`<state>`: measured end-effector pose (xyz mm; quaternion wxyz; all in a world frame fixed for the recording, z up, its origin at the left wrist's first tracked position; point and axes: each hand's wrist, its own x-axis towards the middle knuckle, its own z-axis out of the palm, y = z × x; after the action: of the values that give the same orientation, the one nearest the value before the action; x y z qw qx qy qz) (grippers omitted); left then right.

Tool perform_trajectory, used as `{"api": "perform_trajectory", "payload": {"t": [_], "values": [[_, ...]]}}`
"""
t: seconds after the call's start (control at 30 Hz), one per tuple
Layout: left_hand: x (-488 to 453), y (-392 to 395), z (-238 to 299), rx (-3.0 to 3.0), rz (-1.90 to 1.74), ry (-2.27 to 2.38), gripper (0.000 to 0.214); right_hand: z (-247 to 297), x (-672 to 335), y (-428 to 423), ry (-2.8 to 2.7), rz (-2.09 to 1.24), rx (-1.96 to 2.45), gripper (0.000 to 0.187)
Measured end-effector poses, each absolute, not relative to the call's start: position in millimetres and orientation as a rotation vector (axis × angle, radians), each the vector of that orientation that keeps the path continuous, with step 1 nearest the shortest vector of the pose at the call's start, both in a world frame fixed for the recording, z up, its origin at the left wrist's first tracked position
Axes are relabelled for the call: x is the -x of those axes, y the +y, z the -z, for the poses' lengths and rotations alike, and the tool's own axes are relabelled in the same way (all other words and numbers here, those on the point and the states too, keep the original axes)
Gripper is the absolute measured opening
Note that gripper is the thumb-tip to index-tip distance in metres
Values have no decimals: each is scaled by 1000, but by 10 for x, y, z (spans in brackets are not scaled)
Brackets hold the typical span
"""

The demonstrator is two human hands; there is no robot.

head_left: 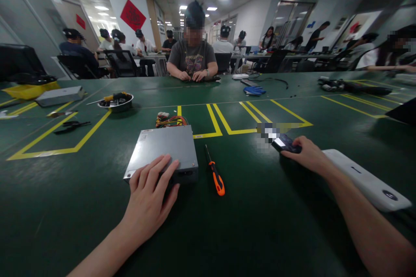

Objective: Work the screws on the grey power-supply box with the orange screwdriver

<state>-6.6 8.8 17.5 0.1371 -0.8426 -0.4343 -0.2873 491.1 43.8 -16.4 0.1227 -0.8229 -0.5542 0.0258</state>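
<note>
The left hand (147, 194) is lying on the near end of a flat metal power supply box (160, 151). Its fingers are spread open, and it is not closing around the box. The box is sitting flat on the green tabletop (260, 233), just beside a screwdriver with an orange handle (216, 177). A bundle of colored wires (172, 121) is lying right behind the box.

The right hand (308, 153) is resting on a small dark gadget (286, 143). A blurry patch is covering the spot just past it, and I cannot tell if the hand is gripping the gadget. A long white case (364, 177) is lying near the right arm.

Farther away, a metal bowl with tools in it (115, 102) is sitting near some black pliers (71, 126). Across the tabletop, a person in a gray shirt (191, 58) is working with both hands.
</note>
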Motion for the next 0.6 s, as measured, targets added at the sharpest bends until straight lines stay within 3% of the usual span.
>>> {"api": "perform_trajectory", "payload": {"t": [0.33, 0.6], "values": [[58, 85, -176, 2430, 841, -1255, 45, 140, -4817, 421, -1573, -2, 2346, 78], [58, 90, -173, 2423, 849, -1242, 47, 120, -4729, 384, -1674, 133, 2355, 65]]}}
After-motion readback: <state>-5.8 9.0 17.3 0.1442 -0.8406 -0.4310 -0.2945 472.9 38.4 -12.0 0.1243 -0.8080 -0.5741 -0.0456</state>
